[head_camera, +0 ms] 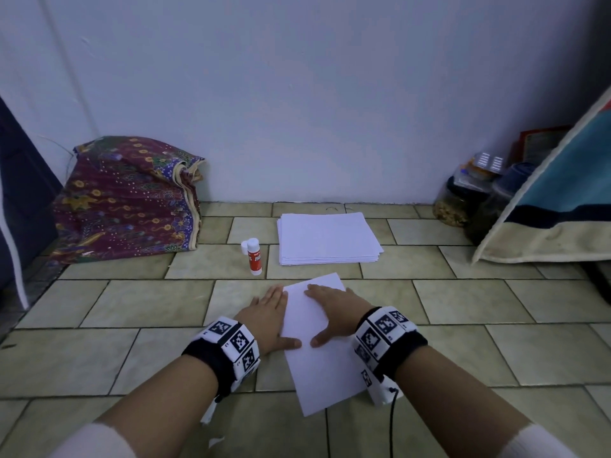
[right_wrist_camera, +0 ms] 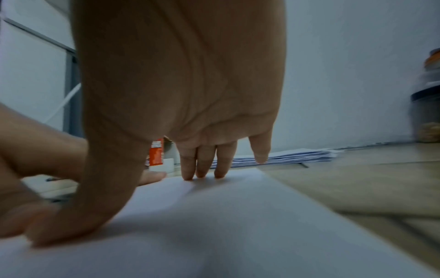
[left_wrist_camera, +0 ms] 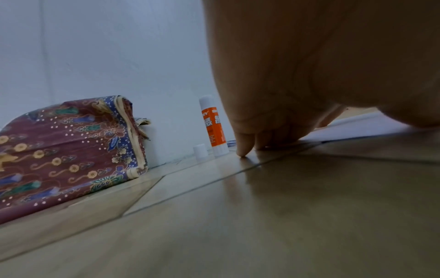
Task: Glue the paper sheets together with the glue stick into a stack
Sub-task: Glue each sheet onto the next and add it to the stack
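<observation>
Hands flat, left hand [head_camera: 267, 320] pressing sheet [head_camera: 325, 355] edge, right hand [head_camera: 334, 314] spread on top

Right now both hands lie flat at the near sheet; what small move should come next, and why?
Probably lift the left hand toward the glue stick. It stands uncapped, its cap beside it, untouched, while the right hand already pins the sheet flat. The pile waits behind, so gluing seems next.

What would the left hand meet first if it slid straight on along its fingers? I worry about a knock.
Probably the glue stick, standing upright just past the left hand, its cap beside it; depth is uncertain.
</observation>
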